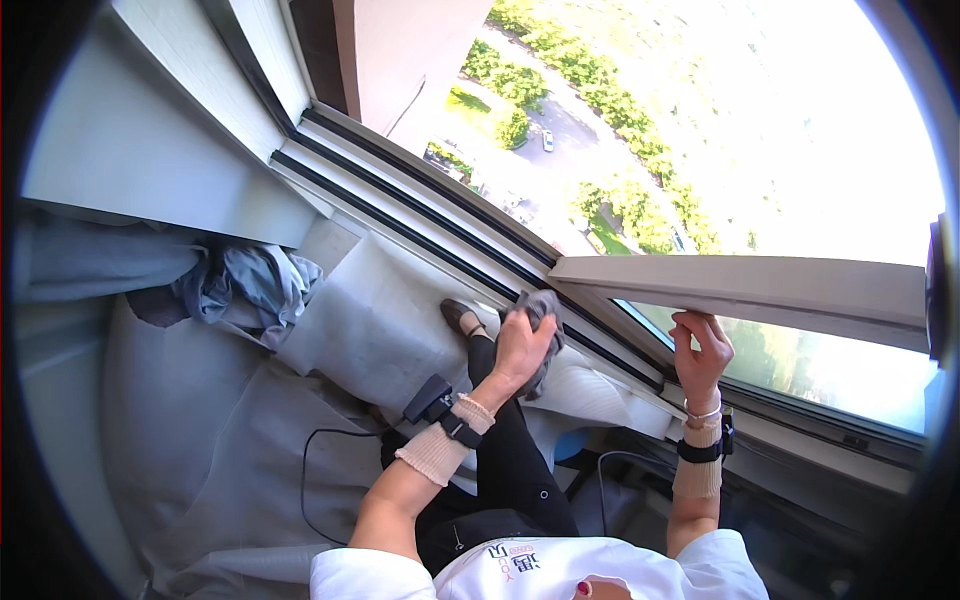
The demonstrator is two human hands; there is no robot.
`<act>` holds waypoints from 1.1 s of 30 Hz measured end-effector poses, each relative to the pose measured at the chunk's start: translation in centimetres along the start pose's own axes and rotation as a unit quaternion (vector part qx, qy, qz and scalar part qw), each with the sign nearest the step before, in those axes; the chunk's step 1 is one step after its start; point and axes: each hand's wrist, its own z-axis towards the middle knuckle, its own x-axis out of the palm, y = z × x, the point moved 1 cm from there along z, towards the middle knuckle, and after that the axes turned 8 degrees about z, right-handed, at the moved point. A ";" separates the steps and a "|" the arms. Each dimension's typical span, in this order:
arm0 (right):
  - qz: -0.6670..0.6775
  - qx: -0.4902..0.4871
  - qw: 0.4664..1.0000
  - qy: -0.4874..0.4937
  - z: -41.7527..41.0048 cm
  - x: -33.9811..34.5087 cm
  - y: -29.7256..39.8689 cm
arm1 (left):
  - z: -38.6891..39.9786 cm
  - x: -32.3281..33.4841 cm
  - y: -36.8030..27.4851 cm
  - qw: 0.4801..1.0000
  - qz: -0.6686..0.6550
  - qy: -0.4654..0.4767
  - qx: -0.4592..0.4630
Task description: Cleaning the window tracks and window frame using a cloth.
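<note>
My left hand [523, 349] grips a crumpled grey cloth [541, 306], just inside the window's lower track. Against the edge of the sliding window's frame [750, 289] my right hand [701, 349] is raised, its fingers bent and touching or very close to the frame. Whether those fingertips pinch the frame cannot be told. Dark rails run along the window track [420, 217], which slants from upper left to lower right. Glass shows beyond my right hand. Both wrists wear knitted bands with black straps and devices.
A bundled blue-grey cloth [255, 289] lies at the left, beside a pale sheet [375, 315] below the window. Large grey fabric [210, 450] spreads at lower left. Cables hang near both arms. My shod foot [459, 316] stands by the track. Beyond the window are trees and a road far below.
</note>
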 end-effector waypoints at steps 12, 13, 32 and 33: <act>0.075 -0.030 0.996 -0.029 0.7 0.4 -0.5 | 5.2 -2.5 -10.3 0.989 -0.067 -0.064 0.117; 0.109 -0.016 0.993 -0.040 0.2 0.8 -1.2 | 3.8 -3.1 -13.4 0.984 -0.077 -0.061 0.148; 0.095 0.028 0.995 -0.032 1.3 1.3 -1.5 | -15.2 -16.5 -64.1 0.719 -0.070 -0.127 0.680; 0.196 0.023 0.977 -0.081 1.3 -0.6 0.1 | -17.0 -17.1 -64.4 0.694 -0.078 -0.124 0.705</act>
